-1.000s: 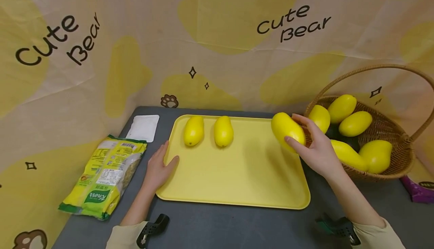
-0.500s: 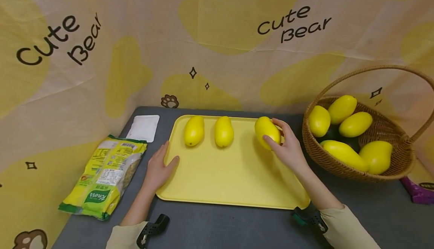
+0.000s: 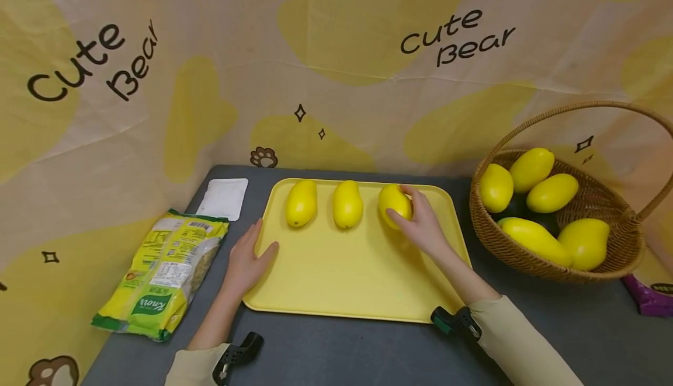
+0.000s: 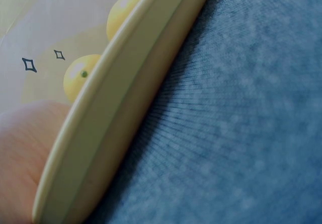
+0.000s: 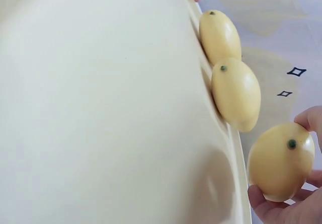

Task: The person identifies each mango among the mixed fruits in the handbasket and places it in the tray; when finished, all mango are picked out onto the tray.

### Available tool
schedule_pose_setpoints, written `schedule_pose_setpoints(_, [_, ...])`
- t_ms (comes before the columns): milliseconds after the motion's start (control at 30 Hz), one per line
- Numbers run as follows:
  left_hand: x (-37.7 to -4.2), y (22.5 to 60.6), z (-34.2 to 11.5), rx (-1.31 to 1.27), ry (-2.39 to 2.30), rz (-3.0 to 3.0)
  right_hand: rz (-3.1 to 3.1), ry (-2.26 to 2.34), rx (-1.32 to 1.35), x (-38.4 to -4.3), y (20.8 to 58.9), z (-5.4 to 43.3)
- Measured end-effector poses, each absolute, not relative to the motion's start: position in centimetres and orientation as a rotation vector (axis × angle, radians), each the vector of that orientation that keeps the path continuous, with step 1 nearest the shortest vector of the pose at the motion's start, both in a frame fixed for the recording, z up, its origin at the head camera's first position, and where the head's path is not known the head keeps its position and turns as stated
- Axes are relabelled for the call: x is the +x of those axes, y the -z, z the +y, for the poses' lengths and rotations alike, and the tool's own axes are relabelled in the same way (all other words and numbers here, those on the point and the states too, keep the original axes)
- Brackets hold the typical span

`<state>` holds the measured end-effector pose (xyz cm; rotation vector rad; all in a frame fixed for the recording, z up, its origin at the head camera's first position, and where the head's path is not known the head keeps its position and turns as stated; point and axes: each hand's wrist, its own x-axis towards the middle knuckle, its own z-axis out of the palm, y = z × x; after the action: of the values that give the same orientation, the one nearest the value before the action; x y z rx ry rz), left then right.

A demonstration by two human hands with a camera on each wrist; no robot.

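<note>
Over the far right part of the yellow tray (image 3: 326, 281), my right hand (image 3: 427, 229) grips a yellow mango (image 3: 391, 202) between thumb and fingers. In the right wrist view, that mango (image 5: 275, 166) shows its small green stem spot, and a shadow falls on the tray beside it. Two more mangoes, one at the left (image 3: 301, 204) and one in the middle (image 3: 347, 205), lie side by side along the tray's far edge. My left hand (image 3: 248, 262) rests at the tray's left edge, fingers extended and thumb over the rim. The left wrist view shows the tray's side (image 4: 110, 108) up close.
A wicker basket (image 3: 489, 246) with a tall handle stands at the right, holding several mangoes and something dark green. Left of the tray lie a Knorr bag (image 3: 163, 275) and a white packet (image 3: 223, 198). A purple packet (image 3: 647, 295) is at the far right. Printed cloth hangs behind.
My right hand has carried the mango leftward from beside the basket to over the tray, near the middle mango. My left hand has stayed at the tray's edge.
</note>
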<state>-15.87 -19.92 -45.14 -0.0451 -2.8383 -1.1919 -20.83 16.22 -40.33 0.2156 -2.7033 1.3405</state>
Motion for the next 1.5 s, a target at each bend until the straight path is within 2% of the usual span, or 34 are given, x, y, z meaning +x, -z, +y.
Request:
schedule_pose_setpoints(900, [-16.1,45.6,-20.2,-0.08,1.18,-2.798,-2.85,-1.154,0.39,-21.5,41.7,16.2])
schedule_pose_setpoints(1500, [-16.0,45.7,-20.2,-0.074,1.212,-2.8,-2.826,-1.175,0.364,-21.5,41.8,16.2])
